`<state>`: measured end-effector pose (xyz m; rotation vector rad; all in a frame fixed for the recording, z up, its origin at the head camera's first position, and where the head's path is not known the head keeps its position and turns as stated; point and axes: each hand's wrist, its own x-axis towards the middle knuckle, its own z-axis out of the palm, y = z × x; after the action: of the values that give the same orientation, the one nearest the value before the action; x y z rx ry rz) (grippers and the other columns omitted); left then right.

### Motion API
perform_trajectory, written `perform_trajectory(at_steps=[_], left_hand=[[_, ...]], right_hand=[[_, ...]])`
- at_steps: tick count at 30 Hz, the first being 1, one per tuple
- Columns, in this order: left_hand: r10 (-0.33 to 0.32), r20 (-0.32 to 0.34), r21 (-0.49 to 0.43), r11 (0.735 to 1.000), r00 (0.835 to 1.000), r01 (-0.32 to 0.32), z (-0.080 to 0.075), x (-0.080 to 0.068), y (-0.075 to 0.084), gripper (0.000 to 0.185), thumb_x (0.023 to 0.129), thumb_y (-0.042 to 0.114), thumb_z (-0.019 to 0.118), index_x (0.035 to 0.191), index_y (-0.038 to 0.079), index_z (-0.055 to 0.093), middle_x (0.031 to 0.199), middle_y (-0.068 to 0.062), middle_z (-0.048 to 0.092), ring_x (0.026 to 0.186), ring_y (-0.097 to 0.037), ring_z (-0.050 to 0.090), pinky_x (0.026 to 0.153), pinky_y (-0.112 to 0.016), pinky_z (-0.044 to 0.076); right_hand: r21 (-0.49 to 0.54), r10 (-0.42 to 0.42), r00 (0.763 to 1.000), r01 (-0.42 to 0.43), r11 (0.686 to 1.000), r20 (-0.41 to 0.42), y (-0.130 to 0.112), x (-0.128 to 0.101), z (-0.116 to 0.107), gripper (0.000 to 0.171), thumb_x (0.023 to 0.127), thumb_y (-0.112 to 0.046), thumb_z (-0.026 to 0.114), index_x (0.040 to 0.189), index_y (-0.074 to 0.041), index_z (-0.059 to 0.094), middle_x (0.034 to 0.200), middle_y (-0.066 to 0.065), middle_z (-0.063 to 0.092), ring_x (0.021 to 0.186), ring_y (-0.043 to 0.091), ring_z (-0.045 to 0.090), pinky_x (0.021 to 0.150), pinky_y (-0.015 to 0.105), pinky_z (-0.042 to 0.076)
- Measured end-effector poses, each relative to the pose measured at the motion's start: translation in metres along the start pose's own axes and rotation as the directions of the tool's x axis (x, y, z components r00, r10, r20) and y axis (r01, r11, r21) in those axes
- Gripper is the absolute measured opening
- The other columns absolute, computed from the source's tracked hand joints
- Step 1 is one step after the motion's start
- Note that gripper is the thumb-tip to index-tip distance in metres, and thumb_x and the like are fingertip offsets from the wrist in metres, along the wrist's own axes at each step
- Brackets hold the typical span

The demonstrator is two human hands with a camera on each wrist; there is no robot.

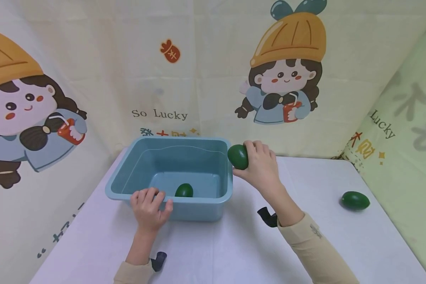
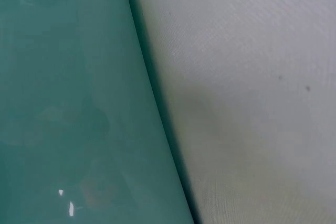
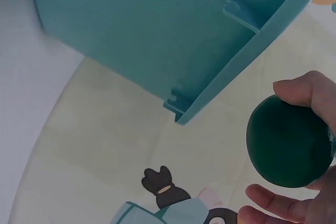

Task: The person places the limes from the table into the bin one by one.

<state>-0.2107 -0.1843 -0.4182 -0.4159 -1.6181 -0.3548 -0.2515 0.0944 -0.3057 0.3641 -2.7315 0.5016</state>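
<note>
white table (image 1: 234,244): three avocados, one gripped by right hand (image 1: 260,167) fingers; left hand (image 1: 149,209) grips tub (image 1: 127,177).

"So Lucky" is printed on the back curtain (image 1: 159,114); "Lucky" on the green side curtain (image 1: 382,124).

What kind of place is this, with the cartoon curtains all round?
Probably a small staged corner for filming hand tasks, not a real kitchen: printed cartoon cloth hangs as backdrop, a white-covered table holds only a blue tub and green avocados.
</note>
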Motion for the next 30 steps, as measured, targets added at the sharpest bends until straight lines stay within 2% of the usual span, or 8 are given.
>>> perform_trajectory(at_steps=[9, 18, 30], left_hand=[[-0.006, 0.017, 0.008, 1.000, 1.000, 0.006, 0.000, -0.003, 0.000, 0.046, 0.087, 0.037, 0.044, 0.058, 0.003, 0.056, 0.061, -0.013, 0.053, 0.058, -0.030, 0.044, 0.063, -0.046, 0.029], [-0.010, 0.002, -0.006, 1.000, 1.000, 0.010, 0.000, -0.002, 0.001, 0.046, 0.087, 0.037, 0.045, 0.057, 0.003, 0.055, 0.060, -0.013, 0.052, 0.058, -0.030, 0.043, 0.063, -0.046, 0.028], [-0.010, 0.007, -0.005, 1.000, 1.000, 0.010, 0.000, -0.002, 0.001, 0.046, 0.087, 0.036, 0.046, 0.058, 0.002, 0.056, 0.060, -0.013, 0.053, 0.058, -0.030, 0.044, 0.063, -0.046, 0.029]], right_hand=[[0.006, -0.017, 0.999, 0.017, 1.000, 0.037, -0.009, 0.008, 0.007, 0.072, 0.067, -0.035, 0.077, 0.123, -0.005, 0.045, 0.117, 0.017, 0.049, 0.107, 0.033, 0.044, 0.086, 0.051, 0.038], [0.003, -0.027, 0.995, 0.027, 1.000, 0.093, -0.025, 0.014, 0.015, 0.075, 0.067, -0.039, 0.077, 0.127, -0.007, 0.043, 0.119, 0.015, 0.048, 0.109, 0.032, 0.043, 0.091, 0.050, 0.036], [-0.018, -0.054, 0.990, 0.057, 0.998, 0.130, -0.038, 0.018, 0.028, 0.073, 0.067, -0.042, 0.075, 0.125, -0.010, 0.044, 0.113, 0.012, 0.048, 0.106, 0.028, 0.043, 0.088, 0.046, 0.037]])
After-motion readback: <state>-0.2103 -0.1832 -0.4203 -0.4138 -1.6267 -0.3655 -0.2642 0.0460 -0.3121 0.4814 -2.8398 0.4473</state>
